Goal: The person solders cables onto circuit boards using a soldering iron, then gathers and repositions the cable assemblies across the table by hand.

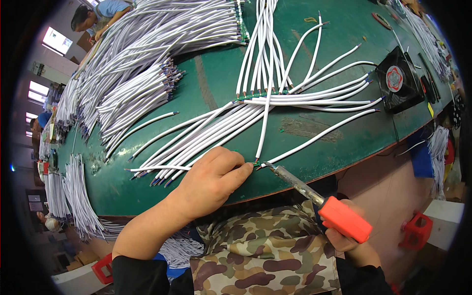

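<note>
My left hand (212, 181) rests on the green table (314, 142) near its front edge, fingers pinched on the end of a white cable and a small green board (256, 162). My right hand (355, 246) grips the orange handle of a soldering iron (324, 204). Its metal tip touches the pinched joint right of my left fingertips. A fan of white cables (196, 142) spreads from under my left hand. Further back, a row of cables joined to a green strip (260, 92) lies across the table.
Big bundles of white cables (147, 54) cover the table's left and far side. A small black fan (399, 78) stands at the right. Other people (96, 17) sit at the far left. Camouflage cloth (265, 250) covers my lap. Red stools (418, 230) stand below.
</note>
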Available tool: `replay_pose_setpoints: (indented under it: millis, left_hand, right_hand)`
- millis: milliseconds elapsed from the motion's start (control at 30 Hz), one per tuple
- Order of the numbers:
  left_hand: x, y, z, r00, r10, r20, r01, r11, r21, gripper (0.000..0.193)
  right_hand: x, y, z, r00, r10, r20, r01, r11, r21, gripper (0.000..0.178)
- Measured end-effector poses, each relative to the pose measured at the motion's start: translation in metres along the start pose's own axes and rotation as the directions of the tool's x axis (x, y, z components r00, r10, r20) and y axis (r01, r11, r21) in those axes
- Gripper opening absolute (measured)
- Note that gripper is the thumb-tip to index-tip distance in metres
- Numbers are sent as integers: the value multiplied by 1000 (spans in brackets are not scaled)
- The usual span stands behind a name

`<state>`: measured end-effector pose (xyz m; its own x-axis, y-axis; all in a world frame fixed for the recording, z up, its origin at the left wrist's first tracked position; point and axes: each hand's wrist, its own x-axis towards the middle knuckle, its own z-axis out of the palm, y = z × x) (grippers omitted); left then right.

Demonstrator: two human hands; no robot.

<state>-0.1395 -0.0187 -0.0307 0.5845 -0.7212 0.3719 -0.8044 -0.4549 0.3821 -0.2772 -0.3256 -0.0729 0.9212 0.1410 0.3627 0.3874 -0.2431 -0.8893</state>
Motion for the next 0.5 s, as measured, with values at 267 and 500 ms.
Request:
replay_pose_setpoints:
  millis: [267, 500]
  left_hand:
    - [-2, 1, 1, 1000, 12, 5, -12, 1000, 21, 27]
    - [-3, -2, 1, 1000, 27, 8, -27, 1000, 0, 32]
  right_hand:
    - [6, 5, 4, 997, -30, 72, 41, 988, -152, 18]
    - [12, 8, 0, 983, -123, 139, 148, 972, -185, 29]
